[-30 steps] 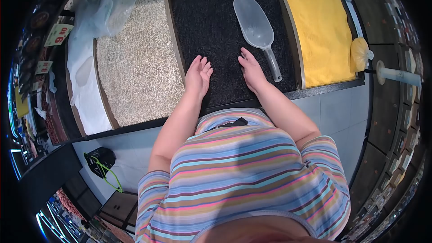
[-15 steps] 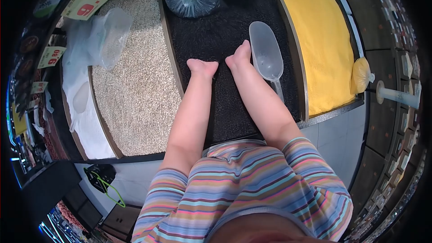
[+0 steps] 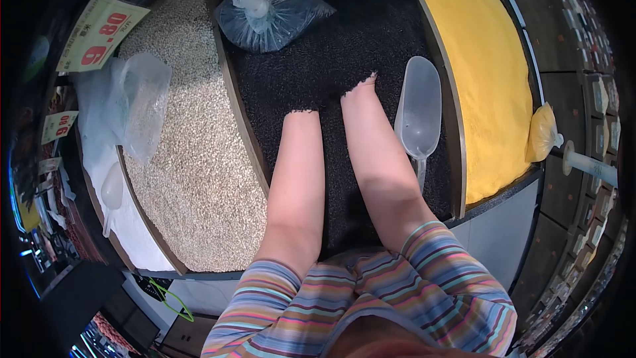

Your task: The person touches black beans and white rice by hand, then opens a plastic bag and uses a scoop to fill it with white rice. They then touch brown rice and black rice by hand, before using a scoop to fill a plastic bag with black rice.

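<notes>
Both hands are sunk in the black grain (image 3: 291, 73) of the middle bin. Of my left hand (image 3: 301, 118) only the wrist edge shows, with grains along it. My right hand (image 3: 362, 87) is buried to its right and a little farther in, a small bit of skin showing at its edge. The fingers of both are hidden, and so is anything they may hold. Right of my right hand, a clear plastic scoop (image 3: 420, 109) lies on the grain, touched by neither hand.
A tied clear bag (image 3: 268, 18) lies on the black grain. Dividers separate it from pale grain (image 3: 192, 159) at left and yellow grain (image 3: 487, 79) at right. Farther left are a plastic bag (image 3: 142, 103), white powder (image 3: 142, 238) and price signs (image 3: 103, 33). A small yellow bag (image 3: 543, 132) hangs at right.
Both hands have gone from lying on the black grain to being buried in it. The view has shifted, so the scoop and the bins appear lower.
</notes>
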The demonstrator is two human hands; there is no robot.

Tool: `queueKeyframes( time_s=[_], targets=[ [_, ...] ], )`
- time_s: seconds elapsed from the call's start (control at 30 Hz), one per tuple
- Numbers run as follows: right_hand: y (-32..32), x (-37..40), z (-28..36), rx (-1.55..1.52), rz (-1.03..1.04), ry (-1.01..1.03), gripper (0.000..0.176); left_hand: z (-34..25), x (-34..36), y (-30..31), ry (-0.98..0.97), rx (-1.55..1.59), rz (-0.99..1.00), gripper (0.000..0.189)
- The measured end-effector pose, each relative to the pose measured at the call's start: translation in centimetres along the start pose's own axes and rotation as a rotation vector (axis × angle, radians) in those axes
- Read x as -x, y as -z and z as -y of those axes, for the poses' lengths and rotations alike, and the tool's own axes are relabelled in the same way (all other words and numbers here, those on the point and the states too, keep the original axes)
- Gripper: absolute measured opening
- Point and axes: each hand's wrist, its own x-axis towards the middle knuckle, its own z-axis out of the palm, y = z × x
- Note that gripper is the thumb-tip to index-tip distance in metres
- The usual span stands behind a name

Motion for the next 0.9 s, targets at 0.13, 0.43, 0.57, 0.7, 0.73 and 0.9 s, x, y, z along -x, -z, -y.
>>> queueKeyframes(
  time_s=[0.13,0.43,0.57,0.7,0.73,0.9],
  targets=[
    [2.8,2.5,-1.2,-0.031,-0.019,-0.065,0.051,0.3,-0.5,1.1,0.018,-0.013,-0.025,0.054],
    [4.6,3.5,-2.2,-0.032,-0.073,-0.119,0.047,-0.2,2.5,4.1,0.055,-0.051,-0.137,0.05],
    [4.6,2.9,-2.3,-0.033,-0.074,-0.125,0.045,-0.4,4.1,4.7,0.066,-0.064,-0.17,0.049],
    [4.8,2.9,-2.4,-0.03,-0.072,-0.133,0.043,-0.3,5.2,5.1,0.065,-0.079,-0.189,0.047],
    [4.8,2.9,-2.3,-0.028,-0.069,-0.134,0.043,-0.3,5.4,5.3,0.068,-0.08,-0.189,0.046],
    [4.9,3.1,-2.3,-0.024,-0.063,-0.138,0.041,-0.2,6.2,5.9,0.076,-0.088,-0.189,0.044]
  ],
)
